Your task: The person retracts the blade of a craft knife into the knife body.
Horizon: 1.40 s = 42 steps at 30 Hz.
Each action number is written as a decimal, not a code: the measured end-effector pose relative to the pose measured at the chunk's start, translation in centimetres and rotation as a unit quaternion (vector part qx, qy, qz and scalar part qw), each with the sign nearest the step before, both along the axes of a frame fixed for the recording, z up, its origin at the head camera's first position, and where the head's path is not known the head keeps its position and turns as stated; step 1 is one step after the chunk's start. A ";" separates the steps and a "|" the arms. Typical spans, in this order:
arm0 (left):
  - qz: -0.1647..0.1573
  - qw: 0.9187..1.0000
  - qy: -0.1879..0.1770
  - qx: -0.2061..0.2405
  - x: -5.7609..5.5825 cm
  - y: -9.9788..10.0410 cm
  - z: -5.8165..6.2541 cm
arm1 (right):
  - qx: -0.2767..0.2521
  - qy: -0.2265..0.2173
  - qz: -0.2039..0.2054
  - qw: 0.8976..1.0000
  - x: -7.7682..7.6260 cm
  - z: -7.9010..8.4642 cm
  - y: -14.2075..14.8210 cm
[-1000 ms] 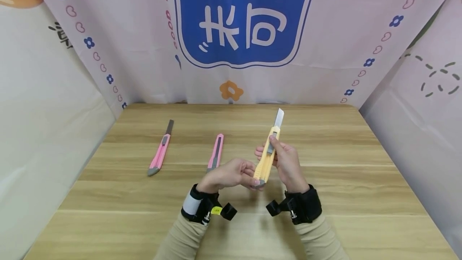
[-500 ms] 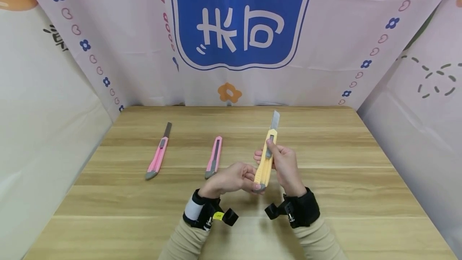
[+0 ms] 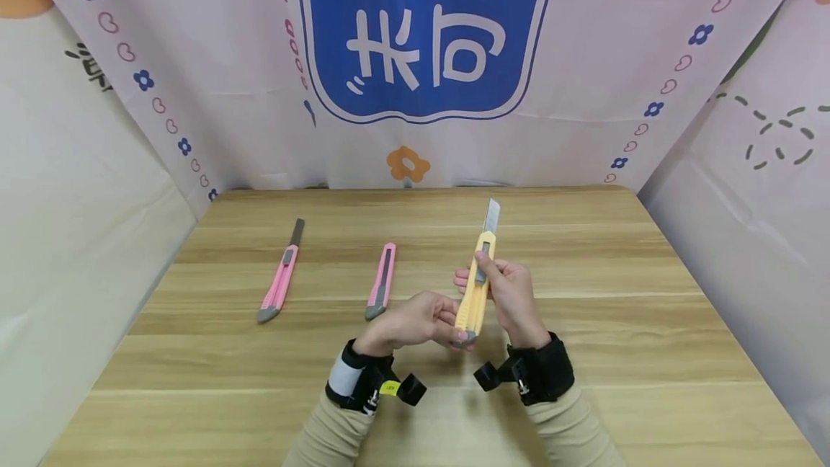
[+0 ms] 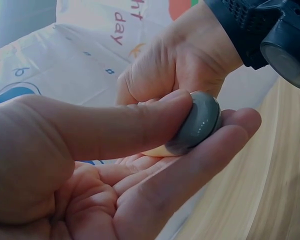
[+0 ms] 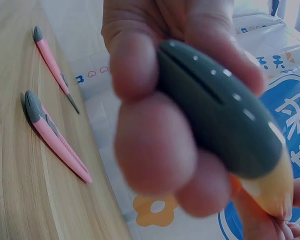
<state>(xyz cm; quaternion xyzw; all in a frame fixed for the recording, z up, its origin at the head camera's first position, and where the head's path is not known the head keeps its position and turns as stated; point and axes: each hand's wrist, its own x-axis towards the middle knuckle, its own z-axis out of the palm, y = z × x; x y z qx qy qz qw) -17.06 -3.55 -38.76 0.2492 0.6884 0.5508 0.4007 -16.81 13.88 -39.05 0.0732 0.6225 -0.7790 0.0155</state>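
Observation:
Both hands hold a yellow utility knife (image 3: 472,307) above the table, its blade (image 3: 492,215) out and pointing away from the person. My left hand (image 3: 420,319) pinches the grey end cap (image 4: 200,122) between thumb and fingers. Higher up, my right hand (image 3: 511,295) grips the body, its thumb on the grey slider (image 3: 480,274). To the left lie two pink utility knives: the nearer one (image 3: 381,279) shows no blade outside its body, and the farther one (image 3: 280,281) has its dark blade extended.
The wooden table (image 3: 616,380) ends at a back wall of printed cloth (image 3: 259,128). More cloth hangs along both sides. Each wrist wears a black strap with a small camera (image 3: 411,389).
The head view shifts slightly. The hands and yellow knife come a little nearer the person, uncovering the grey end of the nearer pink knife. Both grips stay the same.

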 end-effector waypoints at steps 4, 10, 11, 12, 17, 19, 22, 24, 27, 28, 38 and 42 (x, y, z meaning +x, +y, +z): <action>0.001 1.000 -0.005 0.000 0.0 0.0 0.0 | -0.003 -0.007 -0.001 1.000 0.0 0.0 0.0; 0.001 1.000 -0.009 0.002 0.1 0.0 0.0 | -0.004 -0.024 0.002 1.000 -0.1 0.1 0.1; 0.000 1.000 -0.009 0.002 0.1 0.0 0.0 | -0.002 -0.026 0.003 1.000 -0.1 0.2 0.1; -0.001 1.000 -0.009 0.002 0.1 0.0 0.1 | -0.002 -0.028 0.003 1.000 -0.1 0.2 0.1; -0.006 1.000 -0.006 0.002 0.2 0.1 0.1 | 0.002 -0.034 0.002 0.999 0.0 0.2 0.1; -0.008 1.000 -0.005 0.004 0.2 0.1 0.1 | 0.001 -0.036 0.002 0.999 0.0 0.3 0.1; -0.007 1.000 -0.005 0.005 0.2 0.1 0.1 | -0.002 -0.035 0.005 0.999 0.0 0.3 0.1; -0.005 1.000 -0.005 0.004 0.2 0.1 0.1 | -0.006 -0.033 0.007 0.999 0.1 0.3 0.1; -0.003 1.000 -0.004 0.005 0.2 0.1 0.1 | -0.011 -0.028 0.010 0.999 0.1 0.3 0.1; -0.003 1.000 -0.005 0.005 0.1 0.1 0.1 | -0.012 -0.026 0.010 1.000 0.1 0.3 0.1; -0.002 1.000 -0.015 0.010 0.2 0.1 0.1 | -0.010 -0.023 0.031 0.999 0.3 0.4 0.3; 0.001 1.000 -0.017 0.010 0.2 0.0 0.1 | -0.004 -0.028 0.031 0.999 0.2 0.3 0.3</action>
